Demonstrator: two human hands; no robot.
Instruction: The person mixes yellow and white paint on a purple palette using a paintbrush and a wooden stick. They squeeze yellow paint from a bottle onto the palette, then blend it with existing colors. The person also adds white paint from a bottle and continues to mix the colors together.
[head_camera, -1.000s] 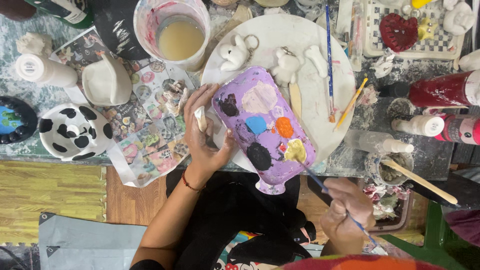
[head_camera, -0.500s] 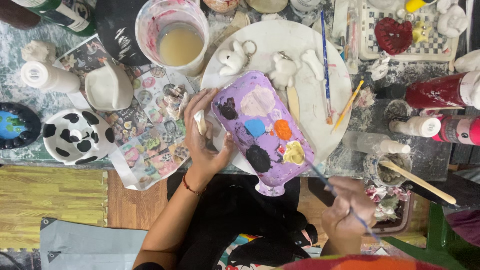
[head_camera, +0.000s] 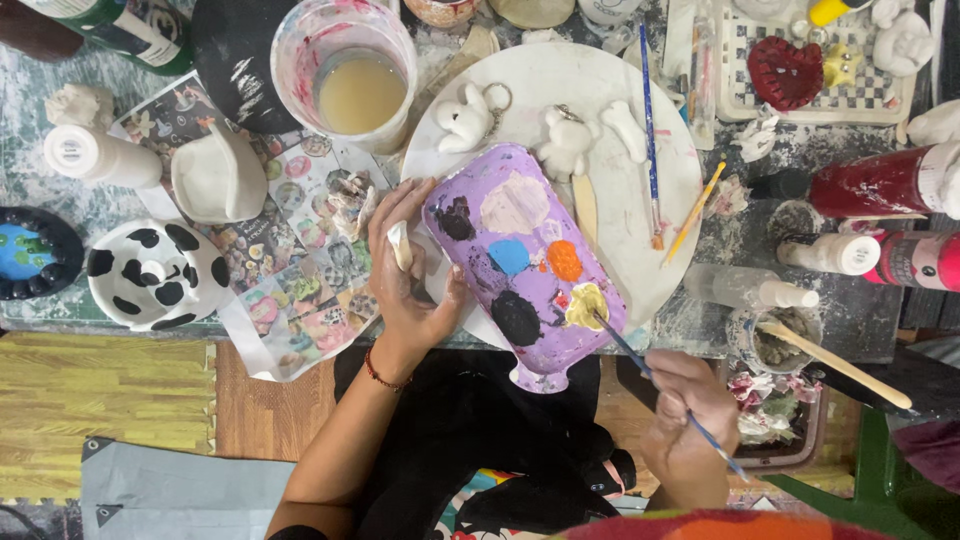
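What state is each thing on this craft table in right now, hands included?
Purple palette: tilted, held, dabbed with paint blobs.
Left hand: gripping the palette's edge, a small white piece between its fingers.
Right hand: holding a thin brush, tip in the yellow paint.
Plastic cup: upright, holding cloudy beige water.
Red paint bottle: lying on its side.
White plate: carrying unpainted white figures.

We see our left hand (head_camera: 410, 270) reaching forward from a bare forearm, palm down, fingers curled and pinched closed around something small — while our right hand (head_camera: 685, 420) sits lower and nearer the body, fingers closed in a pen-like grip, knuckles toward us.
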